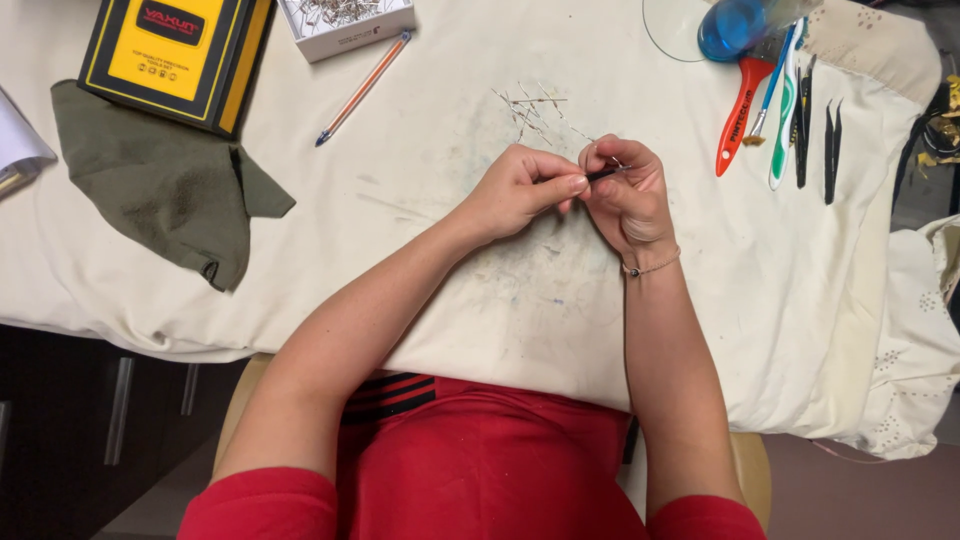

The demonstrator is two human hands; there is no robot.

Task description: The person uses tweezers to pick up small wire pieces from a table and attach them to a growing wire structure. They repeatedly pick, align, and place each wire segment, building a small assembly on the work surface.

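Both hands, left hand (520, 190) and right hand (625, 190), pinch a thin, light, likely stiff dark tool (600, 173) at its ends.

Olive cloth (165, 185); yellow-black box (180, 55); possibly black tool (602, 173).

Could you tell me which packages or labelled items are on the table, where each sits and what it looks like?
Flat box: top left, on the white cloth above a green rag; rectangular, yellow face, black border and label patch.
Small open box: top centre, white, holding thin metal pieces.
Red-handled tool: top right, lettering along its handle.
No screens or signs.
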